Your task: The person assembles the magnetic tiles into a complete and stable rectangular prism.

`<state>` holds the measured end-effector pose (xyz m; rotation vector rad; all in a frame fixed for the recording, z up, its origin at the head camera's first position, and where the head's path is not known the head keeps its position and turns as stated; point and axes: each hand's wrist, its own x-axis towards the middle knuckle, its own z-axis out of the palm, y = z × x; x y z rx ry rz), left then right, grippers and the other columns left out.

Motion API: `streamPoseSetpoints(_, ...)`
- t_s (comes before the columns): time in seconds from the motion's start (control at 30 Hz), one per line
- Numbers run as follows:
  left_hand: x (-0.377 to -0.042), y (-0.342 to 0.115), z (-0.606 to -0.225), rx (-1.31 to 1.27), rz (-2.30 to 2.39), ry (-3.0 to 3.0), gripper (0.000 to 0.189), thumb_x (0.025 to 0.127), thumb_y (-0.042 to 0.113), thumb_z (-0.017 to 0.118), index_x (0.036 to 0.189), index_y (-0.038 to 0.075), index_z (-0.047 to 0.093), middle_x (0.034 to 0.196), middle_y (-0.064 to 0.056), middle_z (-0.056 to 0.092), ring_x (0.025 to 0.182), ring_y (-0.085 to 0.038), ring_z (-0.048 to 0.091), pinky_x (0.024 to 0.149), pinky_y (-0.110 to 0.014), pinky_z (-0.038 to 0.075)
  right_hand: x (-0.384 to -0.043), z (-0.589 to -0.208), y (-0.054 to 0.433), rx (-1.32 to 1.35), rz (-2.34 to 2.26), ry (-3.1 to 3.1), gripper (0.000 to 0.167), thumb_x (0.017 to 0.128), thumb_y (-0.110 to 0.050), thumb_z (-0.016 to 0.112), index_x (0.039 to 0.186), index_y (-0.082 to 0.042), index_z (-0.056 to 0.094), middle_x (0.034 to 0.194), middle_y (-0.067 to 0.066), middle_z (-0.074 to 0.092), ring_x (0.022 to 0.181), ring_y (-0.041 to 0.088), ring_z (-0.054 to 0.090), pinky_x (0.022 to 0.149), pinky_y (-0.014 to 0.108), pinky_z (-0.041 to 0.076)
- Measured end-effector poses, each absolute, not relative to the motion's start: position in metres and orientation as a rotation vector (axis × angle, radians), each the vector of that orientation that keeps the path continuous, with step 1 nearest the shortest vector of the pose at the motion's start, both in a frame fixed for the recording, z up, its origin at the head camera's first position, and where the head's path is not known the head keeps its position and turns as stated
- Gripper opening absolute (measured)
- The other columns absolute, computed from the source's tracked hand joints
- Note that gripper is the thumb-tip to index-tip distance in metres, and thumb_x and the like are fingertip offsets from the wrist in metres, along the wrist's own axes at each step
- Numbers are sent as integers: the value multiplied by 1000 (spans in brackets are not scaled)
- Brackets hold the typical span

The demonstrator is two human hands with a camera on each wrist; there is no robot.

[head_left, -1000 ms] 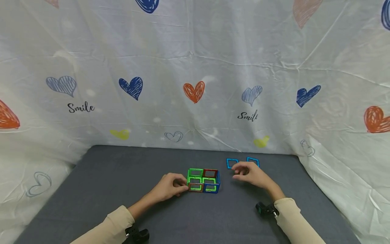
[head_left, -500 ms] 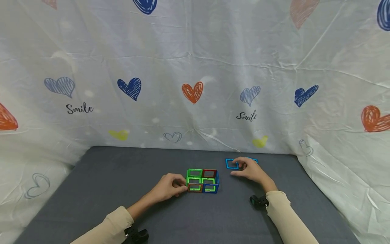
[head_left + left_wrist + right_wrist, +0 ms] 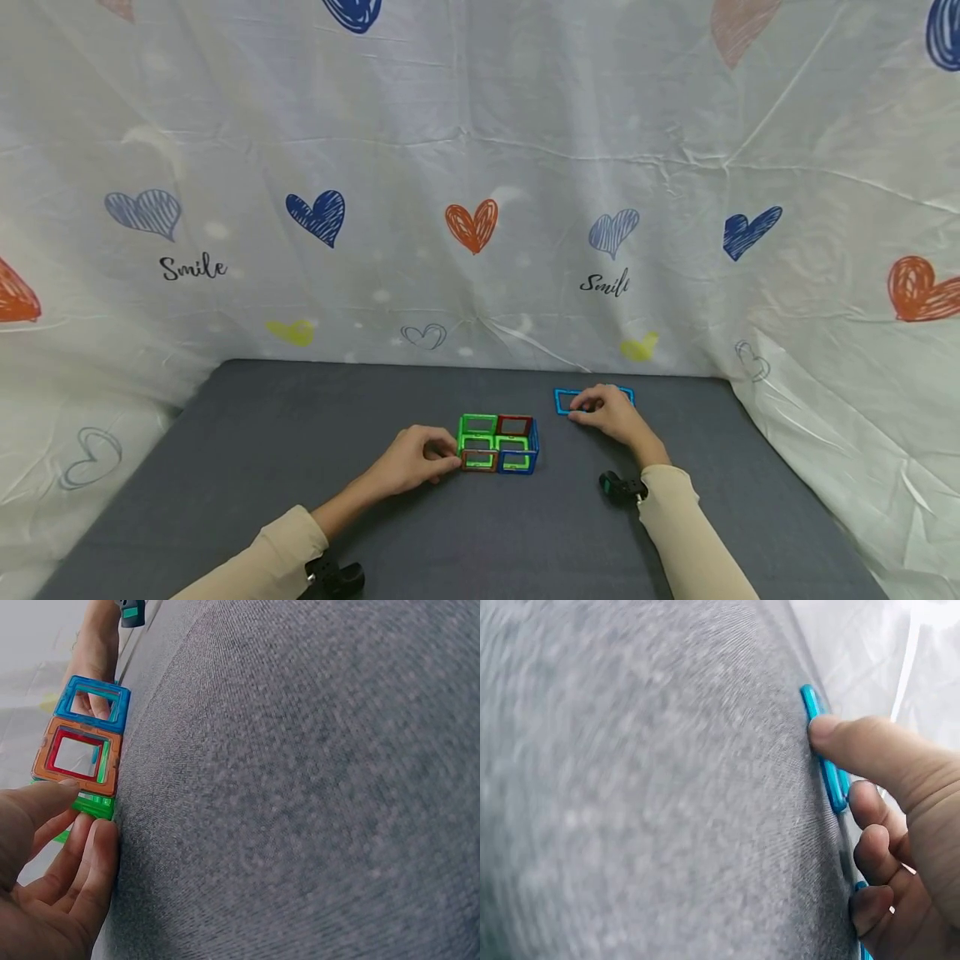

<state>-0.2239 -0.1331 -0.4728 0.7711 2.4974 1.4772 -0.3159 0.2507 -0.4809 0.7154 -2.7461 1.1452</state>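
A boxy structure of magnetic tile frames (image 3: 498, 450) stands mid-table, with green, red, orange and blue sides. My left hand (image 3: 418, 457) pinches its left end. In the left wrist view the thumb lies at the lower edge of the orange tile (image 3: 45, 754), with the fingers by the green side (image 3: 96, 806). My right hand (image 3: 611, 415) is at the left light-blue square tile (image 3: 558, 402), which lies at the back right. The right wrist view shows the thumb over that blue tile (image 3: 828, 780), fingers curled beside it. Another blue tile (image 3: 630, 392) is partly hidden behind the hand.
A dark grey cloth covers the table (image 3: 315, 417). A white curtain (image 3: 405, 275) printed with hearts hangs along its back edge and both sides. Black camera straps (image 3: 622, 489) sit on the wrists.
My right hand has moved slightly left and away from me, and its thumb and fingers have closed at the left blue tile. The left hand and the structure have stayed in place.
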Motion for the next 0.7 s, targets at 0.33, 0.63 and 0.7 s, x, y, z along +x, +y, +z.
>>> streamPoseSetpoints(0.33,-224,-133,-472,766,1468,2500,9,94,10,75,102,5,74,91,-2,68,67,-21,69,57,-32,57,-313,-480,253,778,1193,-2737,4,89,-9,80,92,-6,79,80,-2,63,68,16,54,62,30,46)
streamPoseSetpoints(0.63,-223,-132,-471,761,1465,2504,8,95,10,75,102,6,74,90,-2,68,67,-21,68,58,-33,57,-310,-479,257,802,1232,-2732,4,91,-10,78,92,-6,79,81,-1,62,69,16,52,62,30,45)
streamPoseSetpoints(0.7,-223,-132,-471,764,1460,2508,8,95,10,75,102,6,74,91,-2,68,67,-20,69,58,-32,57,-310,-479,257,809,1235,-2725,5,91,-10,78,92,-6,79,81,-2,63,67,15,52,61,30,45)
